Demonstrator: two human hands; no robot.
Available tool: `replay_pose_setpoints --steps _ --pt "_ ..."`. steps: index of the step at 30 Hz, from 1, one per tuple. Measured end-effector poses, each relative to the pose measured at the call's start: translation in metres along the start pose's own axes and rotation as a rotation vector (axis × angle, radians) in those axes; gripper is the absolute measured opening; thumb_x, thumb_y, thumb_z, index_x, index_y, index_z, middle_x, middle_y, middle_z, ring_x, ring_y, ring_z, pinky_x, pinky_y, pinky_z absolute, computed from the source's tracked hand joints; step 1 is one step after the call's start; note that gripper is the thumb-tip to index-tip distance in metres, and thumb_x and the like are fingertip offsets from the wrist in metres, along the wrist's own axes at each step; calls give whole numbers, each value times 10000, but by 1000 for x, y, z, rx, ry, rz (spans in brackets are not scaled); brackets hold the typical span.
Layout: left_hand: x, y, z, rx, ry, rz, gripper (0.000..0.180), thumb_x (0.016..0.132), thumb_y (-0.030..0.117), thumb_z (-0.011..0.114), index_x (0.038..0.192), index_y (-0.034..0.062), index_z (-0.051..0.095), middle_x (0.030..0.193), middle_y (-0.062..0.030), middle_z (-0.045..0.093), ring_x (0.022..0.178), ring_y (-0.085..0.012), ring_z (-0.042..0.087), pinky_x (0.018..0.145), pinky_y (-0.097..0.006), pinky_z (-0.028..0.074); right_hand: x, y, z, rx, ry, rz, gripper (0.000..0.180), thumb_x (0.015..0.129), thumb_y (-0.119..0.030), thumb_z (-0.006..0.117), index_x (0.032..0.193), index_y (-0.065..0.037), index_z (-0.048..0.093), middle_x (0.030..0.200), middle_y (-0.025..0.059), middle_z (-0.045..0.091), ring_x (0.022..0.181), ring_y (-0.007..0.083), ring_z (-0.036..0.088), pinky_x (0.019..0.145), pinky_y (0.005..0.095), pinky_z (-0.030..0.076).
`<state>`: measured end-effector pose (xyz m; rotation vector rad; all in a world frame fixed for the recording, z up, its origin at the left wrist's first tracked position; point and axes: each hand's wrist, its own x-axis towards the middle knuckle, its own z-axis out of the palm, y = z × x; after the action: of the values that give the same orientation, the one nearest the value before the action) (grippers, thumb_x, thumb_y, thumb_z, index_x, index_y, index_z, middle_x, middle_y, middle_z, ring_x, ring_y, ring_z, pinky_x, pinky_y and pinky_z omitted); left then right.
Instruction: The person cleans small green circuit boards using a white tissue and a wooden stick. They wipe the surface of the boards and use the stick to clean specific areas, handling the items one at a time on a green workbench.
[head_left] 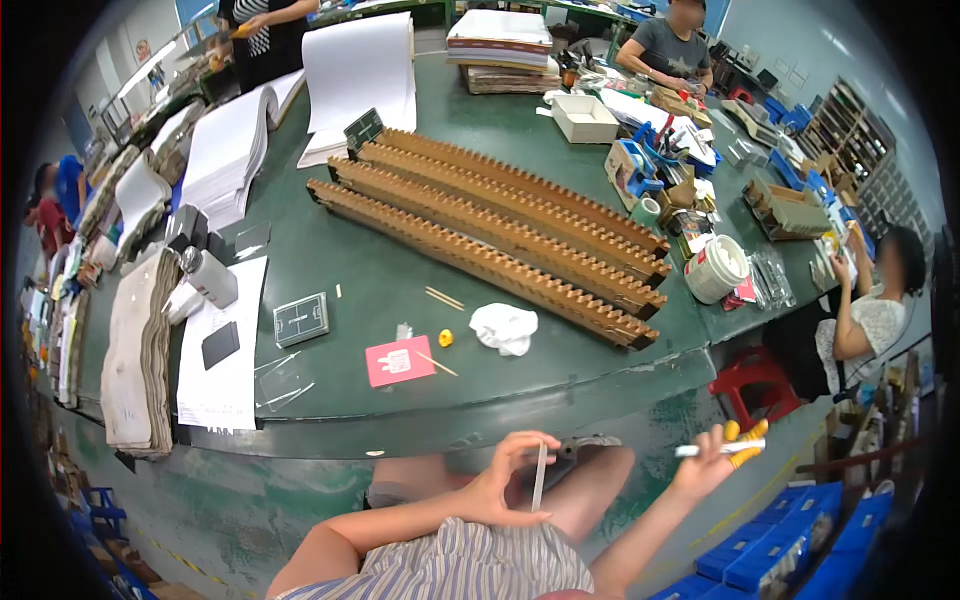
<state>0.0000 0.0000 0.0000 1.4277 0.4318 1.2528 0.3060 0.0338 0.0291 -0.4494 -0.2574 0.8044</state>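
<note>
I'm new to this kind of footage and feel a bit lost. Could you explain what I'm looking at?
There is no machine here: a person works with two bare hands. The single picture comes from a wide fisheye camera on their head, looking down, so edges bend.

The left hand holds a thin, flat strip between thumb and fingers. The right hand, with yellow covers on some fingers, holds a white, pen-shaped object.

On the green table lie notched wooden rails, a red card, a crumpled white cloth or tissue and a white tub.
</note>
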Motion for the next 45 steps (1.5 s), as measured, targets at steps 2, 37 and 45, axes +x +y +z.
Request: replay_pose_setpoints --steps 2,37,45 --pt "15 -3 8 90 139 174 988 633 140 831 1376 147 179 1301 -162 331 1281 -357 356 1036 -542 332 -7 11 39 -209 -89 112 466 965 -411 459 1324 -113 453 870 19 551 491 31 279 382 146 197" --pt "-29 137 -67 1231 -63 174 286 775 293 681 763 66 508 677 -59 510 571 -205 552 486 -311 442 -205 101 153 -427 -736 449 323 960 -354 487 824 -64 525 842 51 469 735 169 415 658 305 341" --pt "-15 90 -6 1148 -34 80 299 859 299 613 805 39 475 614 -76 533 520 -221 588 452 -353 450 -183 75 131 -87 -316 606 250 975 -348 457 868 -122 472 609 -39 289 469 63 237 468 226 207"
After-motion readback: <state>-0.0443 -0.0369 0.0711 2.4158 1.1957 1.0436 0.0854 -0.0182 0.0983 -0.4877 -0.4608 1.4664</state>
